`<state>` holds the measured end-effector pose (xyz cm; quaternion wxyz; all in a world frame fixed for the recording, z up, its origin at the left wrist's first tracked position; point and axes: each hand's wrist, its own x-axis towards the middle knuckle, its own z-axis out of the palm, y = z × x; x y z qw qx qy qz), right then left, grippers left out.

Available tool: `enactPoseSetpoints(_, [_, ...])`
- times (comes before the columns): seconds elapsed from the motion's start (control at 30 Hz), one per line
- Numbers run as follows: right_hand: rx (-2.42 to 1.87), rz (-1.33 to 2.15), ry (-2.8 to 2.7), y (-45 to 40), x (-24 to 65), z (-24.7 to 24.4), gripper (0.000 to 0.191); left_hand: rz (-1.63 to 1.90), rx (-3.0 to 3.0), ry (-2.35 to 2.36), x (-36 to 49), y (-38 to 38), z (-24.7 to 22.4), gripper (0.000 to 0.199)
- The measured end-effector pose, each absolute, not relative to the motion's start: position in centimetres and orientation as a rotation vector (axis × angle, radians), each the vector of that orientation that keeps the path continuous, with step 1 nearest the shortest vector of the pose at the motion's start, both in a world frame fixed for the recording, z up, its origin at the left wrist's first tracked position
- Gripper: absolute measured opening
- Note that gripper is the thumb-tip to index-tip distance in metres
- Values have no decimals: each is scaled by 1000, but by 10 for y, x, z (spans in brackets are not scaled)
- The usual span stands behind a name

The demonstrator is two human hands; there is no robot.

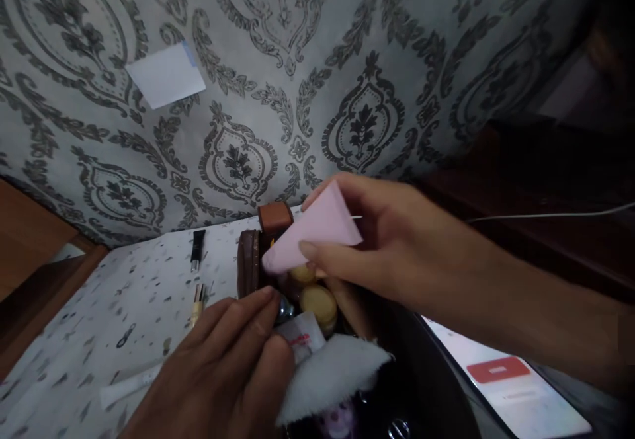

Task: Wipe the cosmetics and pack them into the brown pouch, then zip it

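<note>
right hand (397,234) pinches the tube (317,233) (left hand (233,356): grip can't be told); it could drop if that pinch slackens.

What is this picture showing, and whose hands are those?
No robot here: a person wears a camera on their head, looking forward and down at their own bare hands. The right hand holds a pink tube over an open dark bag. The left hand is by the bag's left side, but I can't tell if it grips anything. Left of the bag, on the white patterned table, lie a black tube and a white tube. To the right is a phone with its screen lit.
</note>
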<state>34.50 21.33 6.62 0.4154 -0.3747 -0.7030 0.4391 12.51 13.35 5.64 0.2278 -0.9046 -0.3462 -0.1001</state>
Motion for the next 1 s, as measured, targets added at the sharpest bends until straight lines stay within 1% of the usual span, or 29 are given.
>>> enactPoseSetpoints(0.03, [-945,1121,-1797,222,336,80,12,-289,-2502,-925,125,135,56,19])
enactPoseSetpoints(0.1, [-1025,1100,-1881,230,322,91,12,-304,-2518,-921,125,136,55,18])
enactPoseSetpoints(0.2, [-1109,976,-2026,234,312,82,20,-300,-2526,-966,125,136,52,19])
enactPoseSetpoints(0.3, [-1079,857,-2120,239,308,72,28,-305,-2517,-976,126,136,51,19])
enactPoseSetpoints(0.5, [-1082,817,-2188,244,311,71,15,-290,-2518,-1012,126,135,50,17])
enactPoseSetpoints(0.57, [-1036,768,-2218,243,313,71,16,-299,-2522,-1015,127,134,49,16])
enactPoseSetpoints(0.67, [-906,604,-2324,243,313,69,22,-310,-2516,-1016,127,133,49,15])
enactPoseSetpoints(0.83, [-765,487,-2478,250,309,63,14,-327,-2488,-1007,129,134,49,17])
enactPoseSetpoints(1.0, [-715,460,-2566,250,309,66,15,-355,-2473,-994,132,133,51,20])
